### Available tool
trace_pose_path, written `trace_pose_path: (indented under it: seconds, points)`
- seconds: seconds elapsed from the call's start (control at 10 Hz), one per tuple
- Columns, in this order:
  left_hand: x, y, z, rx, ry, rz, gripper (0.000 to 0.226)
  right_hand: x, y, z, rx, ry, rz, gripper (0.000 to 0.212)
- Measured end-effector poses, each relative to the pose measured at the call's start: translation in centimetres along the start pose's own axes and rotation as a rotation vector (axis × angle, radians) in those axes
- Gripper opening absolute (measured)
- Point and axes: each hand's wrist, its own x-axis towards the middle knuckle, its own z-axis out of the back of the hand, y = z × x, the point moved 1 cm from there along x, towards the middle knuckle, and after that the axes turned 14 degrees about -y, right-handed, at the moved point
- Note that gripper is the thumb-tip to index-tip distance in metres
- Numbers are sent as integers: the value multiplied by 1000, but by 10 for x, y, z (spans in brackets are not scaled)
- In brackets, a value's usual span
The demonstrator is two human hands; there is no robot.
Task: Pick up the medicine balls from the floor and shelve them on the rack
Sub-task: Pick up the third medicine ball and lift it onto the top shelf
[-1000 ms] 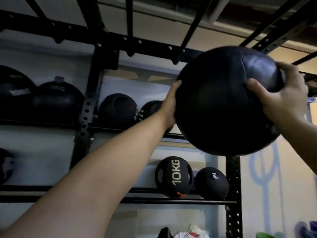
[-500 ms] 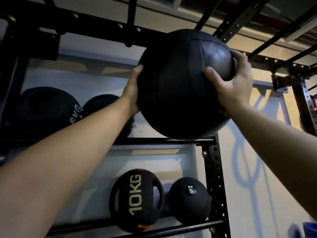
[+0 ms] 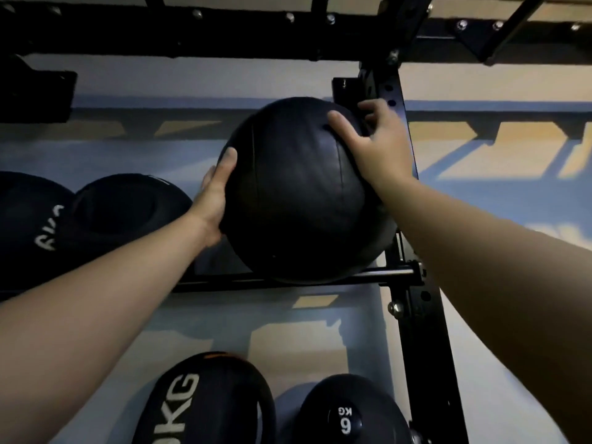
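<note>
Leathery stitched medicine ball (image 3: 298, 200); metal rack (image 3: 413, 283)

The 10KG ball (image 3: 205, 402) is cut off by the bottom edge.

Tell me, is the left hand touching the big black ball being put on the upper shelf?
Touching. The head view shows the left hand pressed flat against the side of the black ball, thumb lying on its surface, no gap.

A pale blue-grey wall (image 3: 121, 149) runs behind everything, with a darker blue band along its upper part and tan angular shapes (image 3: 189, 128) painted across it. To the right the wall turns cream (image 3: 499, 373). The light is dim, and the top edge is in shadow.
</note>
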Motion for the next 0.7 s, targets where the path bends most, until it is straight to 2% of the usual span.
trace_pose_path:
  seconds: [0.1, 0.2, 0.3, 0.4, 0.5, 0.7]
  points:
    - [0, 22, 0, 158, -171, -146, 152, 13, -8, -18, -124, -44, 130, 63]
    - [-7, 32, -7, 300, -255, -267, 168, 25, -14, -44, -325, 53, 244, 51]
    - [-5, 25, -15, 433, -284, -204, 156, 14, -21, -54, -345, 226, 204, 56]
    - [3, 16, -14, 612, -306, -119, 121, -48, -40, -53, -249, 355, 186, 77]
    - [0, 22, -5, 648, -252, -143, 111, -75, -52, -41, -204, 325, 156, 81]
    - [-28, 23, 30, 816, -155, -241, 107, -94, -41, -3, -323, 350, 137, 82]
